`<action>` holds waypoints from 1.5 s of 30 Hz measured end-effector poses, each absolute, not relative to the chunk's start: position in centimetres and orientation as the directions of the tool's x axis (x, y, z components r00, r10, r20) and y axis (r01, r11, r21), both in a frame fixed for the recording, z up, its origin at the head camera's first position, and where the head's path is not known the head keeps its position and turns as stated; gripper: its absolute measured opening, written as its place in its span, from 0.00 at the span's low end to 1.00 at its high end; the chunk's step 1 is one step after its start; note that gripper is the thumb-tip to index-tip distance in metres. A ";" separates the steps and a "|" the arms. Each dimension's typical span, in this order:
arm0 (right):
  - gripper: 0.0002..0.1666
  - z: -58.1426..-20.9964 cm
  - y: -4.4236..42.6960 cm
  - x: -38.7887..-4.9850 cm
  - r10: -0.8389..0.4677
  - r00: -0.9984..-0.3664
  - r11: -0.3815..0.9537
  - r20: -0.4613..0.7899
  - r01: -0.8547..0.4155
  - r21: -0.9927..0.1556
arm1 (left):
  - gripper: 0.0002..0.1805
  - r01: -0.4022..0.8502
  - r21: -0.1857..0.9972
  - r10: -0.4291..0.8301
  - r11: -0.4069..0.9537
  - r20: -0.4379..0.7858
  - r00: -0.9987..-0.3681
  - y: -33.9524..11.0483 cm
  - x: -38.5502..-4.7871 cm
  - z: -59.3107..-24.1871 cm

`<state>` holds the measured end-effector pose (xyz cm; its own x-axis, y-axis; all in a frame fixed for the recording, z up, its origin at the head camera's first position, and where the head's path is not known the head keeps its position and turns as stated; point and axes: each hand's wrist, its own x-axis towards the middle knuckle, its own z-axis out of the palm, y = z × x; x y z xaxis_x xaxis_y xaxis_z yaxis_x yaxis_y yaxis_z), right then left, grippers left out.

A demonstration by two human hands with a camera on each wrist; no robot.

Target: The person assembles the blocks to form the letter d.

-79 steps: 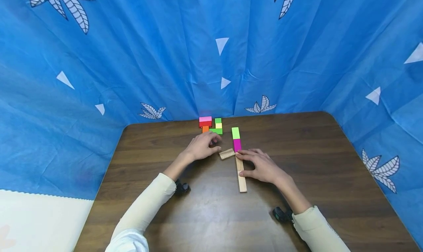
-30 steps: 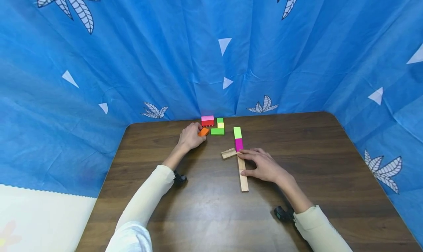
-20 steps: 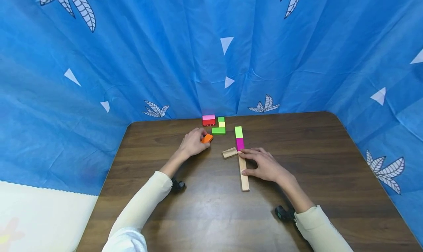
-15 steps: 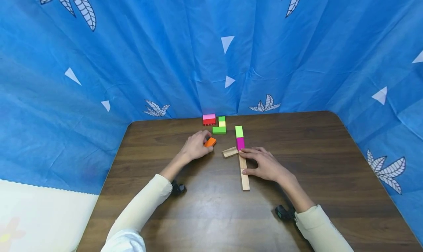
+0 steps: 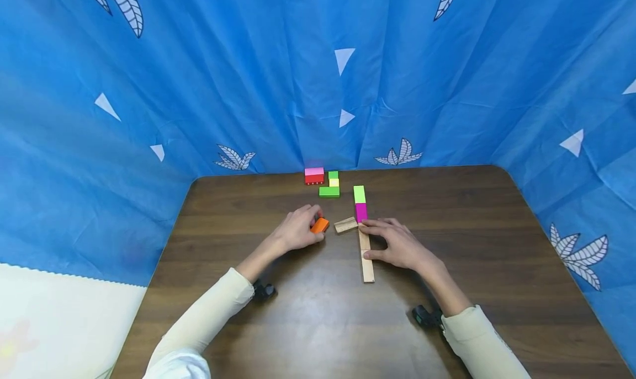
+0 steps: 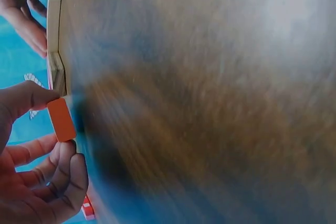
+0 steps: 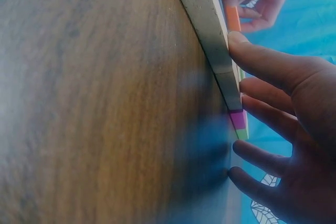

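Between thumb and fingertips, my left hand [image 5: 298, 229] pinches an orange block [image 5: 321, 224], also clear in the left wrist view as an orange block [image 6: 62, 120]. Two plain wooden blocks [image 5: 367, 270] lie end to end in a line, continued at the far end by a magenta block [image 5: 361, 212] and a light green block [image 5: 359, 194]. Thumb and fingertips of my right hand [image 5: 397, 245] rest on the wooden part, fingers fairly straight. Another wooden block [image 5: 345, 225] lies at an angle, its right end against the line, just right of the orange block.
At the table's back edge sit a pink block [image 5: 314, 171] and a red block [image 5: 314, 179] together. Beside them are a green block [image 5: 329, 192], a pale yellow block [image 5: 334, 182] and a smaller green block [image 5: 333, 175]. A blue curtain [image 5: 278, 81] hangs behind the brown table [image 5: 318, 324].
My left hand reached to the back, took the orange block from in front of the red one, and brought it nearer and rightward, close to the angled wooden block. The right hand stayed put.
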<state>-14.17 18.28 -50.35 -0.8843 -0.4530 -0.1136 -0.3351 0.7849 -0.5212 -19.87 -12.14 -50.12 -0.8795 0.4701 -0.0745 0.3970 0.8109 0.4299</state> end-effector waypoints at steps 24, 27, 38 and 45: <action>0.44 -50.4 18.2 -14.3 -0.448 -0.886 0.787 -0.122 -0.326 -0.524 | 0.22 0.463 0.424 0.543 0.779 -0.086 -0.835 -11.4 -18.4 -50.0; 0.44 -50.4 18.2 -14.3 -0.450 -0.885 0.785 -0.120 -0.328 -0.525 | 0.24 0.462 0.427 0.544 0.778 -0.089 -0.834 -11.3 -18.4 -50.0; 0.45 -50.3 18.2 -14.1 -0.441 -0.889 0.789 -0.125 -0.317 -0.527 | 0.25 0.466 0.419 0.548 0.779 -0.093 -0.831 -11.2 -18.3 -50.1; 0.45 -50.4 18.2 -14.1 -0.438 -0.891 0.788 -0.119 -0.317 -0.528 | 0.25 0.466 0.421 0.546 0.778 -0.089 -0.833 -11.1 -18.1 -50.2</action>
